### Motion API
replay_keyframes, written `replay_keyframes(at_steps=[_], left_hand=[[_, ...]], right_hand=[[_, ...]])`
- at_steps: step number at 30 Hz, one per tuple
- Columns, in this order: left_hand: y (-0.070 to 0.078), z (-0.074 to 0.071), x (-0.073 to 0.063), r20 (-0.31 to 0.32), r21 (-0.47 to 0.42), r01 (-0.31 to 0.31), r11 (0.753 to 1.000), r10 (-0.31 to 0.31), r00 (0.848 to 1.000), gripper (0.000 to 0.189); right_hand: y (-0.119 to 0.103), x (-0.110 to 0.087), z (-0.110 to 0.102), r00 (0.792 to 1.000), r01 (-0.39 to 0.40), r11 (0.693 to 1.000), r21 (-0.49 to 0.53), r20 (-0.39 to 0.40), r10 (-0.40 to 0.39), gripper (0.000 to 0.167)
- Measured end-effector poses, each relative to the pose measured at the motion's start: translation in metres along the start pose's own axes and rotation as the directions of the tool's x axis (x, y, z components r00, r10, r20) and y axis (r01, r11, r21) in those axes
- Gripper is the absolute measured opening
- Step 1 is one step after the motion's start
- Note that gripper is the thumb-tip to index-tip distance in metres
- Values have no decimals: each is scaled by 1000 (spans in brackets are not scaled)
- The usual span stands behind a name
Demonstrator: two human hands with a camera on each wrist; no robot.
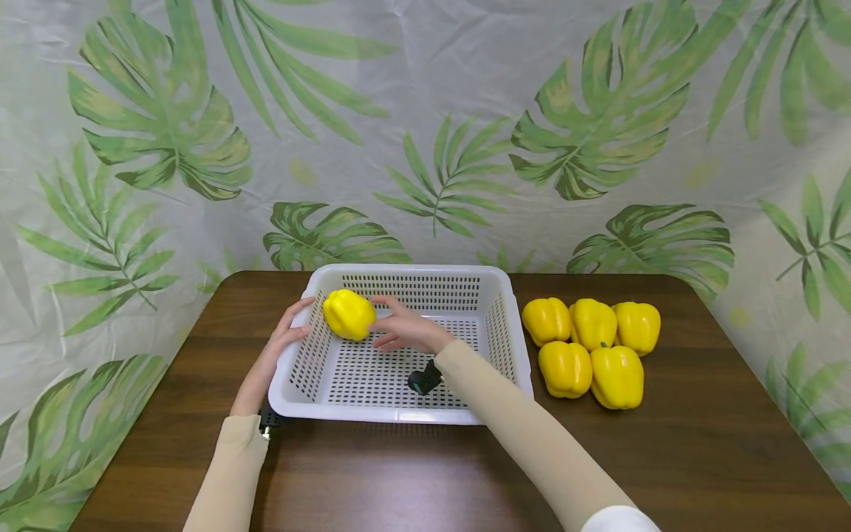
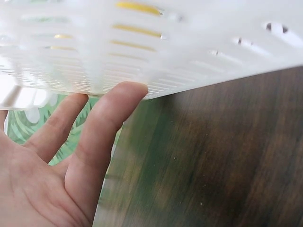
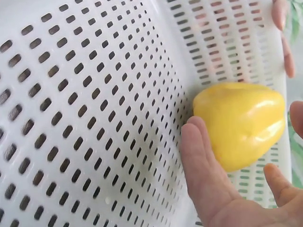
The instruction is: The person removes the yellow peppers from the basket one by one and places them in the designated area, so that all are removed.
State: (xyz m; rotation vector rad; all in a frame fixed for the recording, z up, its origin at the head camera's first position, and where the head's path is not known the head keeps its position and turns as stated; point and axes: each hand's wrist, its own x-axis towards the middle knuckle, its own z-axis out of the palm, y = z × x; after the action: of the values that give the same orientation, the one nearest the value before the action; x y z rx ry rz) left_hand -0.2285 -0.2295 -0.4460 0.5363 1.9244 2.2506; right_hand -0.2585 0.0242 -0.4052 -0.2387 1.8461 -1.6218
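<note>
A yellow bell pepper (image 1: 349, 315) lies in the left part of a white plastic basket (image 1: 408, 416), against its left wall. My right hand (image 1: 408, 329) reaches inside the basket from the right, fingers spread and fairly straight around the pepper's near side. In the right wrist view, its fingertips overlap the edge of the pepper (image 3: 241, 123) without closing round it. My left hand (image 1: 275, 355) touches the basket's left side from outside. Extended fingers of this hand (image 2: 61, 161) rest against the slotted wall (image 2: 99, 52) in the left wrist view.
Several yellow bell peppers (image 1: 565, 369) stand grouped on the brown wooden table (image 1: 412, 480), right of the basket. Behind the table hangs a leaf-patterned cloth (image 1: 439, 89). A black wrist device (image 1: 425, 378) shows under my right wrist, over the basket floor.
</note>
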Motion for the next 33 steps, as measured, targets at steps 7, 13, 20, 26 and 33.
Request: replay_keyframes(at_steps=[7,13,20,26,33], left_hand=[[1,0,0,5,-8,10,1000,-10,1000,53],[2,1,-1,-7,2,14,1000,-14,1000,52],[1,0,-1,-7,11,6,1000,-6,1000,53],[0,-1,0,-5,26,5,1000,-5,1000,54],[1,1,-1,-19,34,27,999,-27,999,53]], right_hand=[[-1,6,4,999,-34,999,33,-7,34,70],[-2,13,8,998,-60,993,97,-17,62,74],[-7,23,16,996,-80,980,185,-31,87,77],[-11,23,21,994,-57,968,245,-77,78,72],[-7,22,18,993,-3,977,213,-118,29,66]])
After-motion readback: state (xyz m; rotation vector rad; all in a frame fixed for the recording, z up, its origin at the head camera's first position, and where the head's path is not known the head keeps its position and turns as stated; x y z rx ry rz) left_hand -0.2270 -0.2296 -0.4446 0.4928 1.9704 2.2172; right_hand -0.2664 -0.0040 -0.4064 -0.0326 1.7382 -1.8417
